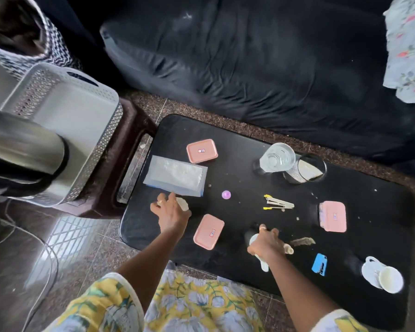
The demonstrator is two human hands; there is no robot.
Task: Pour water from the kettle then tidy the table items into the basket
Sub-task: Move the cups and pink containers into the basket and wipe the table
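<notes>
The steel kettle (21, 149) looms at the left edge, close to the camera, with no hand on it. A white perforated basket (81, 116) stands on a brown stool (134, 140) left of the black table (249, 130). My left hand (171, 212) is at the table's left end, fingers curled around a small pale round piece (184, 204). At the front edge, my right hand (268, 243) grips a white utensil (262, 263). A glass of water (277, 158) stands at the back.
On the table lie three pink lidded boxes (202, 150) (208, 231) (333, 216), a clear pouch (175, 176), a purple ball (226, 194), a yellow-tipped stapler (278, 203), a blue stapler (319, 264), a striped cup (304, 168) and a tipped white cup on a saucer (381, 275). A dark sofa (249, 56) lies behind.
</notes>
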